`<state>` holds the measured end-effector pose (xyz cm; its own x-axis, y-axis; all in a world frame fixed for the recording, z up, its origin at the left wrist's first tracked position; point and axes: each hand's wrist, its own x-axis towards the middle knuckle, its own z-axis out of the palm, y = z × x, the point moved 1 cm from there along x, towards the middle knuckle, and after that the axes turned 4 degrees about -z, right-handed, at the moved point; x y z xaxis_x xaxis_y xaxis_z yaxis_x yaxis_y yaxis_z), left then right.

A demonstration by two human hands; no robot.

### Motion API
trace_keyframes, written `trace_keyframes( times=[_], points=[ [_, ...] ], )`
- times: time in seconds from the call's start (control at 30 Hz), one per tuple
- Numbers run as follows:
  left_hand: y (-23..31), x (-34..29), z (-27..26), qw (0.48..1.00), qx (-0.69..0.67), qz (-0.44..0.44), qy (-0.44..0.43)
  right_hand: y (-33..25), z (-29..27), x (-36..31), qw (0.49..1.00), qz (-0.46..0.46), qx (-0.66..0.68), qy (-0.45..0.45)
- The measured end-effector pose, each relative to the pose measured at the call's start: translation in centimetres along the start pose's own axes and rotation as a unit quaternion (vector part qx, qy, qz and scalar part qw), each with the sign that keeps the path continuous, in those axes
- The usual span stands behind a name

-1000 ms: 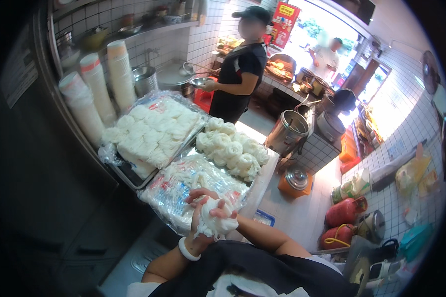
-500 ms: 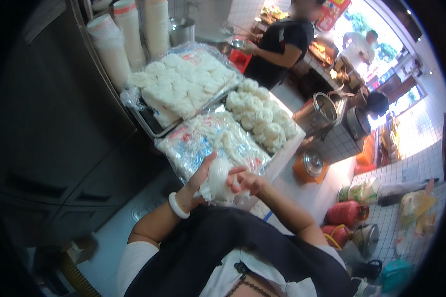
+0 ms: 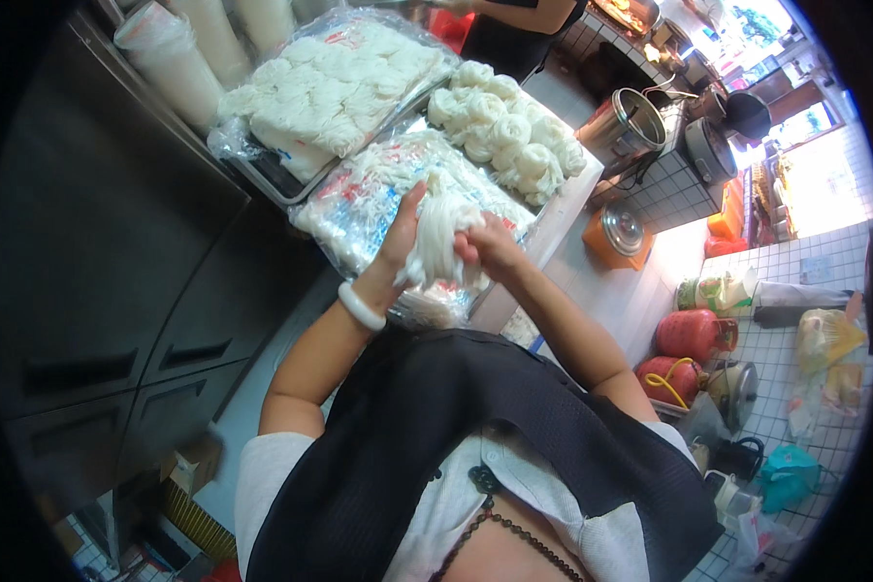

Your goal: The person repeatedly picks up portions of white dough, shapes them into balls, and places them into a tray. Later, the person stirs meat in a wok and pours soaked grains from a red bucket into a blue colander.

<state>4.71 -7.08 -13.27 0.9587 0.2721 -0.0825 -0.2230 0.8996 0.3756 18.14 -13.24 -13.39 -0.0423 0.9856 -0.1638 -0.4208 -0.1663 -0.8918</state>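
Note:
A bundle of white noodles is between my two hands, its strands drooping toward me. My left hand, a white bangle at its wrist, holds the bundle from the left with the thumb pointing up; its other fingers are hidden by the noodles. On the right side, the fingers of my right hand are curled in on the strands. Just beyond and below lies a clear plastic bag with red and blue print and loose noodles on it. Coiled noodle nests sit in several rows to its right.
A metal tray bears a plastic-lined slab of noodles. Stacked white tubs stand at far left, beside a dark cabinet. Another person stands beyond the table. An orange container and red gas cylinders are rightward.
The view has tipped downward, so the table sits higher in it. My right hand's fingers, spread before, have curled in on the noodles, and the bundle looks longer and looser.

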Motion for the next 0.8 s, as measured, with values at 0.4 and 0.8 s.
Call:
trace_keyframes(
  times=[0.4, 0.8],
  points=[
    [0.0, 8.3, -7.4, 0.687, 0.401, 0.237, 0.557, 3.6, -5.9, 10.8, 0.882, -0.029, -0.381, 0.274],
    [4.2, 12.7, -13.0, 0.661, 0.537, 0.313, 0.42, 2.2, -6.1, 15.4, 0.969, -0.026, 0.21, 0.124]
  ],
)
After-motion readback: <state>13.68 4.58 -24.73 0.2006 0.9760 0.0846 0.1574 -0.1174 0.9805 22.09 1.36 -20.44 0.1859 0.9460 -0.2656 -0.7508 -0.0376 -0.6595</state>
